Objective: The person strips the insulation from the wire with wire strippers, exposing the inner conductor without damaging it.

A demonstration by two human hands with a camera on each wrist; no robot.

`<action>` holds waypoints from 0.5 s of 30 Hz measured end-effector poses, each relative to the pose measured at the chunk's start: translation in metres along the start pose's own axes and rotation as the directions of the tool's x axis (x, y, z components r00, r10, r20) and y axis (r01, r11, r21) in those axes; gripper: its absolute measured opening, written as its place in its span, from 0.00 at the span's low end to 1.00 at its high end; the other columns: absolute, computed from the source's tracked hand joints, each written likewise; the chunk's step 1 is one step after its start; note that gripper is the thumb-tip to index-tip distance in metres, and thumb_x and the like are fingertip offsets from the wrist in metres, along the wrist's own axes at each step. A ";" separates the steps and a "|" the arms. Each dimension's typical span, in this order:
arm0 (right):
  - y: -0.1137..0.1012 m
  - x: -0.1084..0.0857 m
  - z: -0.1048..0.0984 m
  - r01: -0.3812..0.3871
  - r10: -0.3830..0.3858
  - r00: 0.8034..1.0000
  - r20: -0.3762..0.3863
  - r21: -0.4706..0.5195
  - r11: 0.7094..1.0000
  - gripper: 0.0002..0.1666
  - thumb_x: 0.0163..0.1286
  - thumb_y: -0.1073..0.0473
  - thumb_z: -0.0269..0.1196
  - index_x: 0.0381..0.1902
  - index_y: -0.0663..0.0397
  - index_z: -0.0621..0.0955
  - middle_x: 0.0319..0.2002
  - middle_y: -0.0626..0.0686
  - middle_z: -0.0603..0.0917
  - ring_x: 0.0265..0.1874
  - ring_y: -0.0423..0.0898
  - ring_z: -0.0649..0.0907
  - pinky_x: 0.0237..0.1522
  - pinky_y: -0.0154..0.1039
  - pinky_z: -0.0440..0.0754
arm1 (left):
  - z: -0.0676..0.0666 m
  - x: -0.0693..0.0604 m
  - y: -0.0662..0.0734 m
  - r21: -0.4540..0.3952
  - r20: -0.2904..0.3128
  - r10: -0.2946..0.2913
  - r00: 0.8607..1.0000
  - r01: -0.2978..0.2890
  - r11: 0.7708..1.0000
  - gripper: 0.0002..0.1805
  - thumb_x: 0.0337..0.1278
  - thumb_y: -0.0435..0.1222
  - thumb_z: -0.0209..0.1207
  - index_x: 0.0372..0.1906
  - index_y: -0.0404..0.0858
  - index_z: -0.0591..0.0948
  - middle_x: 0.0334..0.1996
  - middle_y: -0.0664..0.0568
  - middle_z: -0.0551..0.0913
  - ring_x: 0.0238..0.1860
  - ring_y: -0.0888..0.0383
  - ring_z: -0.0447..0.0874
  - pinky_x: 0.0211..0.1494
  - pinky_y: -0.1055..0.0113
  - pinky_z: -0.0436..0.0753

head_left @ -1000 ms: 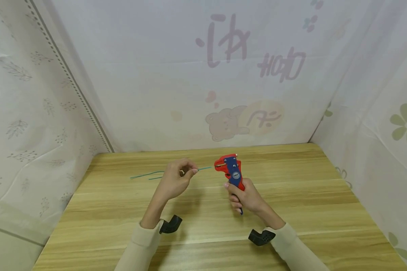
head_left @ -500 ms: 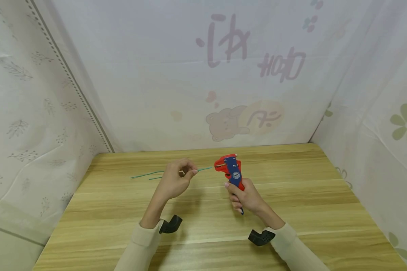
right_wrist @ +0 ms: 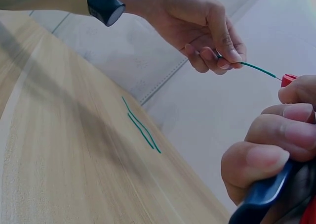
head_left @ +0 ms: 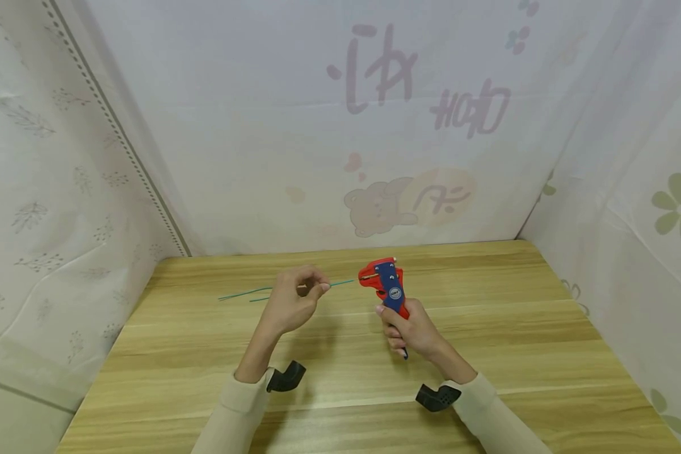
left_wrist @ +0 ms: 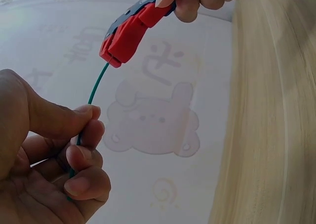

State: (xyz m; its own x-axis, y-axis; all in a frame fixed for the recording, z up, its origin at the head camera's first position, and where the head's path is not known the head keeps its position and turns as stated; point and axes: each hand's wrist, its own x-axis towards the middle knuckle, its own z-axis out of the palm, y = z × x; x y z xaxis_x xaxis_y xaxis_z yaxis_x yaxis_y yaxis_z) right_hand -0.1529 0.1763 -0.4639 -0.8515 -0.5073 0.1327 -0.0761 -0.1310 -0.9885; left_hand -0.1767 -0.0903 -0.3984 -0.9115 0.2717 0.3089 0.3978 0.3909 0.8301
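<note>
Between thumb and fingertips, my left hand (head_left: 296, 301) pinches a thin green wire (left_wrist: 97, 83) that points toward the right. My right hand (head_left: 413, 329) grips the handle of a red and blue wire stripper (head_left: 390, 277), its head turned to the left. In the right wrist view a thin bare tip runs from the wire's green end to the red head (right_wrist: 288, 79). Whether that tip sits inside the head or only touches it, I cannot tell. The wire's other end trails through my left fingers.
Two loose green wires (right_wrist: 143, 133) lie side by side on the wooden table (head_left: 204, 366), left of and partly behind my left hand in the head view. Patterned fabric (head_left: 250, 126) hangs behind the table and on both sides.
</note>
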 end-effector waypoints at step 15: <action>0.003 0.001 -0.001 -0.009 0.009 1.000 0.005 0.008 1.000 0.15 0.83 0.56 0.53 0.37 0.62 0.69 0.15 0.43 0.66 0.08 0.37 0.67 0.08 0.37 0.72 | 0.000 0.001 -0.001 -0.020 -0.017 -0.015 1.000 0.014 1.000 0.06 0.65 0.26 0.63 0.34 0.38 0.87 0.29 0.48 0.86 0.29 0.57 0.80 0.38 0.68 0.85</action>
State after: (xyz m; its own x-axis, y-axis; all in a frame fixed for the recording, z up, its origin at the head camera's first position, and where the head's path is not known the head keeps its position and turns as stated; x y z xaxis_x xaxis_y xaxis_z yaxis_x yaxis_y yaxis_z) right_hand -0.1547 0.1767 -0.4664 -0.8494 -0.5130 0.1239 -0.0641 -0.1328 -0.9891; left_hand -0.1777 -0.0903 -0.3993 -0.9189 0.2509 0.3044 0.3824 0.3767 0.8437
